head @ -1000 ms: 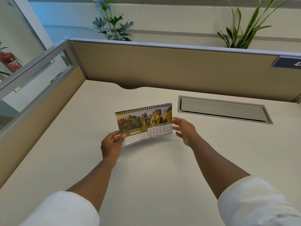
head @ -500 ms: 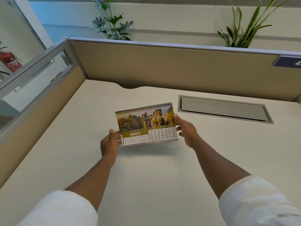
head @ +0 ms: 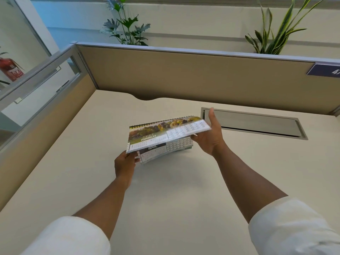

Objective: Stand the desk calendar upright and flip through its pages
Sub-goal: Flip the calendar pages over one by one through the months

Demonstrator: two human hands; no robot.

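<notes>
Lifted by the right hand (head: 208, 137), the March page (head: 165, 134) now rises off the calendar (head: 165, 150) gripped by the left hand (head: 125, 162).

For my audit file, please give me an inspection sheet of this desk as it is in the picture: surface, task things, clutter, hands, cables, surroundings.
Surface: cream desk, bare around the work.
Job's things: desk calendar, spiral edge away from the person; March page lifted and blurred, April page showing beneath.
Clutter: nothing seen.
Hands: left hand pinches the calendar's lower left corner; right hand holds the lifted page's right edge, thumb up.
Cables: nothing seen; grey cable hatch set in the desk.
Surroundings: tan partition, two plants behind it, red fire extinguisher at far left.
</notes>
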